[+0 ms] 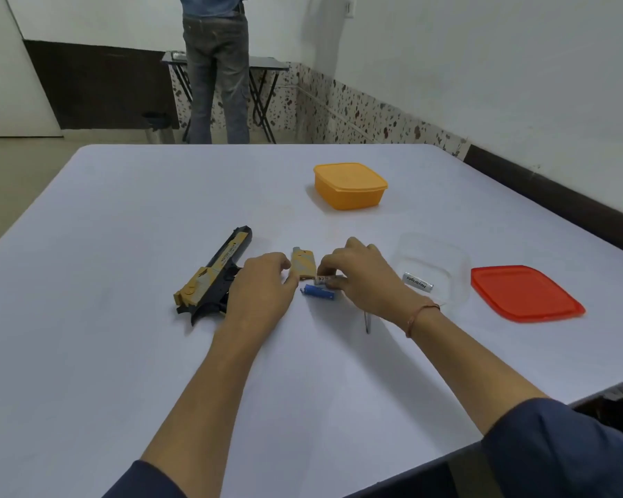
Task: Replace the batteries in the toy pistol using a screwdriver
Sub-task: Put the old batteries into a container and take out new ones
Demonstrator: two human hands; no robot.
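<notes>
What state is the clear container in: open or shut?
Open. The clear container has no lid on; a red lid lies flat beside it.

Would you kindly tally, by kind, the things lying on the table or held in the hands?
Batteries: 3 (blue battery, white battery pinched by the right hand, boxed battery)
Containers: 2 (orange container, clear container)
Loose lids: 1 (red lid)
Toy pistol: 1
Yellow cover: 1
Screwdriver, partly hidden: 1
Total: 9

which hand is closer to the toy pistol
Left. The left hand is at the grip of the toy pistol; the right hand is farther right, past the tan cover, pinching a battery.
</notes>
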